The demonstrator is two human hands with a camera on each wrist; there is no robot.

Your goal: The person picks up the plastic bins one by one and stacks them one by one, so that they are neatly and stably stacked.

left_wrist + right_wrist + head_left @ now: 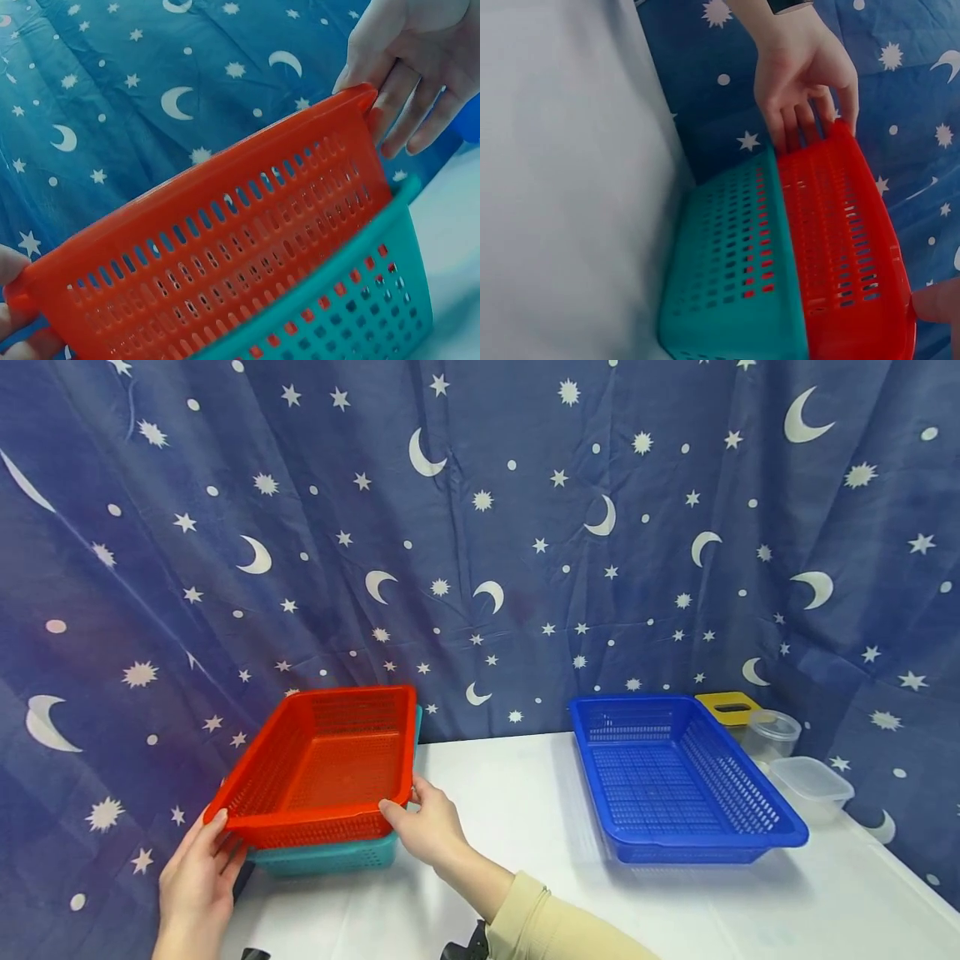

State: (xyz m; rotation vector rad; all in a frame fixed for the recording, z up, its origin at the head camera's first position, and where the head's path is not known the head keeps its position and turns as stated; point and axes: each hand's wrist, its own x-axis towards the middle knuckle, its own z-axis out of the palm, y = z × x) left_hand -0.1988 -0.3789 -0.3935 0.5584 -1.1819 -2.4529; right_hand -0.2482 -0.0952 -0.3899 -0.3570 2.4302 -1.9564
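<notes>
A red plastic basket [352,768] with slotted walls sits partly inside a teal basket [322,857], its near rim raised above the teal one. My left hand [197,881] grips the red basket's near left corner, thumb over the rim and fingers beneath. At the near right corner my right hand [431,822] pinches the rim with the thumb on top. In the left wrist view the red wall [225,240] stands tilted out of the teal basket [375,300]. The right wrist view shows the teal wall [731,262] beside the red basket [847,247].
On the right of the white table [510,793] stands a blue basket [675,785]. Behind it are a yellow item [727,700], a round clear container [771,735] and a square clear container [810,781]. A blue curtain [517,543] with moons and stars hangs behind.
</notes>
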